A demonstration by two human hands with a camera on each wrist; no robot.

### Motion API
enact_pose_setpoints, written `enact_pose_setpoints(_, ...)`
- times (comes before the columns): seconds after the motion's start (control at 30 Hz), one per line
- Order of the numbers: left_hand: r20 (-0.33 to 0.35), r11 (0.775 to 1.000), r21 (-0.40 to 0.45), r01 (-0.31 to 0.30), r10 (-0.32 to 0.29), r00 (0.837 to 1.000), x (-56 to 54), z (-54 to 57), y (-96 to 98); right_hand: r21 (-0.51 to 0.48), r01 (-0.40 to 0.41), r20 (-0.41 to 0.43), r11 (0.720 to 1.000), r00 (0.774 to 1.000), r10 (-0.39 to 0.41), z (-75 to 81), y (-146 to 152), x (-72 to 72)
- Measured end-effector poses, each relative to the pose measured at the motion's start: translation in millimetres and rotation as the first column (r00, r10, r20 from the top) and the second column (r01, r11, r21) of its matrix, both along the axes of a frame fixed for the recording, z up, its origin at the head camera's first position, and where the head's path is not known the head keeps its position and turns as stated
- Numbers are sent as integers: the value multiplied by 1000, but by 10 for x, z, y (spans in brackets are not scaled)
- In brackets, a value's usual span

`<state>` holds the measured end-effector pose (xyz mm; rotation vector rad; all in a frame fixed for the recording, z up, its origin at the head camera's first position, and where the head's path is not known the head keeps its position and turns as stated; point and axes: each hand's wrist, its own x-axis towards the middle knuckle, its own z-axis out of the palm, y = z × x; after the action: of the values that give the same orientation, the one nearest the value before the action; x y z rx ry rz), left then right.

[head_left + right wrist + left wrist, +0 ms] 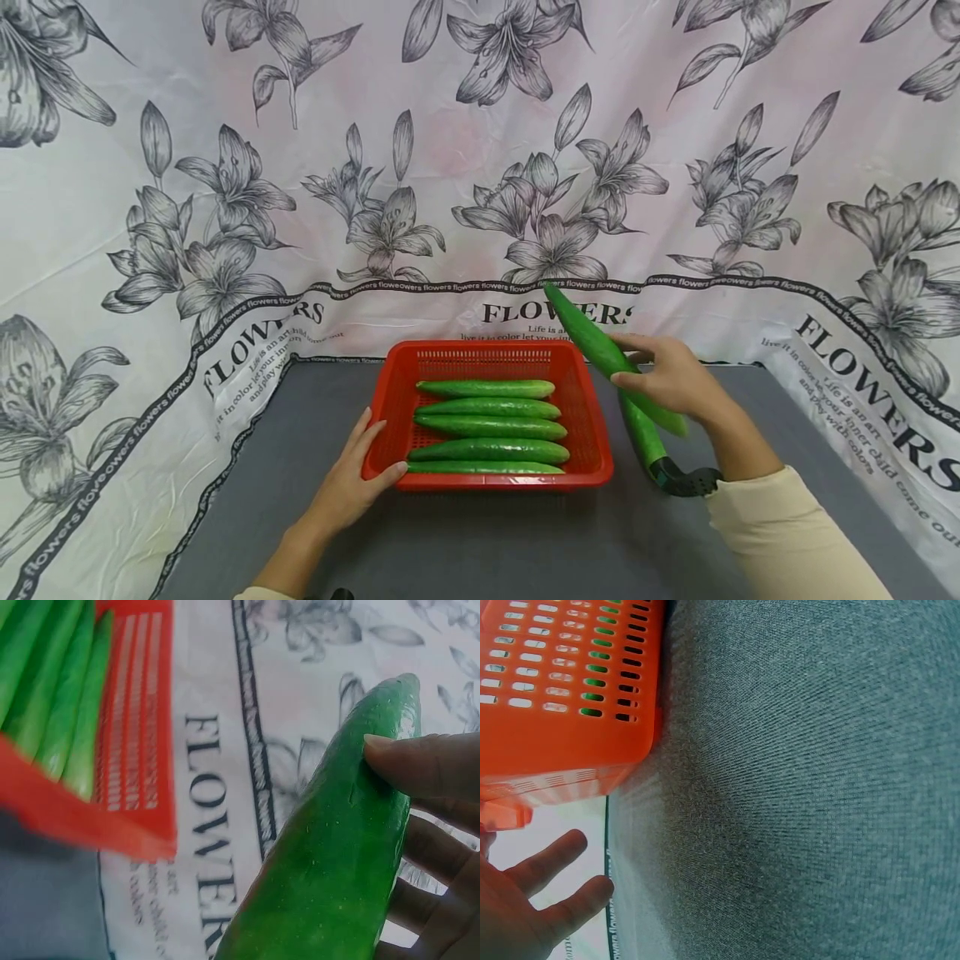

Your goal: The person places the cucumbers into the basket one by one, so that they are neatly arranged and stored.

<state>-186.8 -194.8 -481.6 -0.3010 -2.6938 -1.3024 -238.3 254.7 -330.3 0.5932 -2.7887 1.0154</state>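
Note:
My right hand (667, 379) pinches a long green cucumber (592, 337) between thumb and fingers, tilted in the air right of the basket. The right wrist view shows the thumb on one side of this cucumber (330, 855) and the fingers on the other. At the left rim of the red plastic basket (600, 467) is my left hand (348, 475), its thumb on the front left corner and its fingers fairly straight. Two of those fingers stand spread apart, off the basket wall, in the left wrist view. Several cucumbers (491, 428) lie side by side in the basket.
Another cucumber (640, 433) lies on the grey tabletop (480, 542) right of the basket, partly hidden under the held one. A black curved piece (678, 479) shows by the right wrist. A flower-printed cloth (457, 217) hangs behind and around the table.

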Motion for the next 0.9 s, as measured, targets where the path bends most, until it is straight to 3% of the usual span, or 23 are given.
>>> enact_pose_setpoints(0.27, 5, 1000, 0, 1, -1, 1000, 7, -3, 14, -53, -95, -29, 994, 995, 93, 88, -313, -58)
enact_pose_setpoints(0.53, -3, 1000, 7, -7, 7, 1000, 12, -14, 16, -65, -166, -30, 984, 986, 164, 24, -631, -147)
enact_pose_setpoints(0.9, -15, 1000, 14, -2, 2, 1000, 20, -8, 30, -70, -263, 89, 962, 959, 268, -190, -1023, -397)
